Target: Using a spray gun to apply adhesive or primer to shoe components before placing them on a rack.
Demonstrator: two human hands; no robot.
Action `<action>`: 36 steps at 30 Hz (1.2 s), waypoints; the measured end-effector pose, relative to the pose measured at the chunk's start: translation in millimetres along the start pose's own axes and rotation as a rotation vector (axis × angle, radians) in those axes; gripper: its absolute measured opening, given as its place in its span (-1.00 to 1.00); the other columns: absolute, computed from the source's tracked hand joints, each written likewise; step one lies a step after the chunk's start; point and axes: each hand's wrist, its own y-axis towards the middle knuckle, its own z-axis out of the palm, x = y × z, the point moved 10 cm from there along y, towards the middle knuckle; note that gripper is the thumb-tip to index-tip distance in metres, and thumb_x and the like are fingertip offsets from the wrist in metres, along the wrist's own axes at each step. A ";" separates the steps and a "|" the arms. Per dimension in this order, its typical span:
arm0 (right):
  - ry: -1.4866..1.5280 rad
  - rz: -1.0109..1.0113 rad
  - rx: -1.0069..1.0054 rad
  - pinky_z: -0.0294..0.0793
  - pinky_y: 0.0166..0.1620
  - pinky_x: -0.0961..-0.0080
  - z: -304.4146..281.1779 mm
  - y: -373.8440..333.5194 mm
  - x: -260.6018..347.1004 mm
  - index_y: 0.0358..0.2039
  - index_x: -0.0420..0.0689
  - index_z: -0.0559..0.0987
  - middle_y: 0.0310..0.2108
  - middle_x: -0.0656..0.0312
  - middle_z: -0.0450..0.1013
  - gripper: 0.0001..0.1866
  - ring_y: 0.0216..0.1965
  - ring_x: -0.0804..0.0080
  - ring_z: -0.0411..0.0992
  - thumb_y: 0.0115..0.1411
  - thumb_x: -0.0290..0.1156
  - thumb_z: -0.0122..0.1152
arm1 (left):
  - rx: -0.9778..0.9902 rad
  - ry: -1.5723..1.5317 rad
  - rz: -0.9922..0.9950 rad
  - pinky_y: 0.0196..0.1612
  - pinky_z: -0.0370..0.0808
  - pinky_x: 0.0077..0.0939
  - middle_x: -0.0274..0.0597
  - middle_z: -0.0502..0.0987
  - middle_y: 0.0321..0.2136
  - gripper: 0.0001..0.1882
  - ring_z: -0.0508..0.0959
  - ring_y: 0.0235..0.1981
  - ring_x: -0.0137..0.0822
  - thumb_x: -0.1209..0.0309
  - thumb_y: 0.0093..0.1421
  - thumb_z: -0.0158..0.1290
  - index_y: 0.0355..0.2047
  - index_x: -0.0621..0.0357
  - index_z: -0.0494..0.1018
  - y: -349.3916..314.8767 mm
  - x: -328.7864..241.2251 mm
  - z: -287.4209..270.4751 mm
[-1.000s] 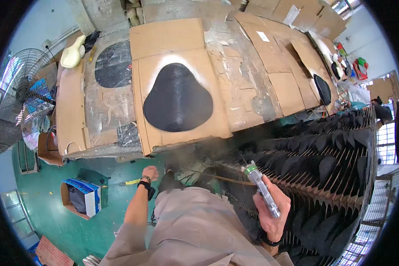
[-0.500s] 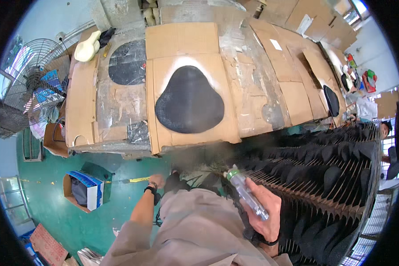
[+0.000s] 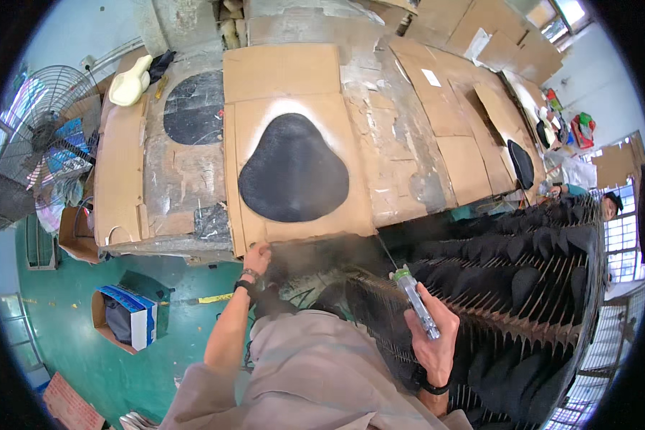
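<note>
A rounded black triangular pad [image 3: 294,168] lies on a cardboard sheet [image 3: 283,59] on the table, with a white powdery band around its upper edge. My left hand [image 3: 256,258] is at the sheet's front edge near its left corner, fingers curled and closed against the cardboard. My right hand [image 3: 434,333] is wrapped around a slim clear-and-silver tube with a green collar [image 3: 416,304], held to the right of my body. A thin dark line runs from the tube's tip up toward the sheet's front right corner. The tube's exact kind cannot be made out.
A rack [image 3: 473,315] with several rows of black pads on spikes stands at the right. A wire fan [image 3: 46,122] and a cream saddle-shaped piece [image 3: 129,82] are at the left. A blue-and-white box [image 3: 147,326] sits on the green floor. Another person [image 3: 609,206] is at the far right.
My left hand has moved up and forward to the cardboard's front edge. The tube in my right hand has shifted slightly right. The table scene has slid a little left in view.
</note>
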 end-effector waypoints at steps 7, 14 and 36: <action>0.093 0.035 0.168 0.51 -0.22 0.46 9.5 -23.7 5.0 0.01 -0.30 0.60 -0.31 -0.05 0.57 -0.46 -0.37 0.12 0.56 -0.08 -0.69 0.38 | 0.115 0.313 -0.133 -0.13 0.60 -0.16 -0.02 0.68 -0.29 -0.71 0.68 -0.21 -0.04 0.23 0.18 0.04 -0.16 0.02 0.63 -34.4 80.8 0.3; 0.158 -0.113 0.160 0.48 -0.30 0.46 18.3 -6.6 33.8 0.05 -0.35 0.56 -0.39 -0.03 0.54 -0.39 -0.45 0.13 0.51 -0.13 -0.72 0.37 | 0.472 0.699 -0.330 -0.36 0.69 -0.31 -0.04 0.68 -0.34 -0.73 0.71 -0.41 -0.16 0.30 0.21 -0.02 -0.31 0.14 0.64 -87.0 142.7 -1.0; 0.045 -0.086 0.205 0.52 -0.26 0.44 7.0 -11.6 22.5 0.08 -0.33 0.56 -0.34 -0.08 0.56 -0.37 -0.40 0.10 0.56 -0.12 -0.74 0.33 | 0.202 0.023 -0.627 -0.46 0.68 -0.28 -0.12 0.67 -0.31 -0.70 0.69 -0.39 -0.25 0.50 0.25 -0.06 -0.08 0.16 0.58 -86.7 144.6 0.0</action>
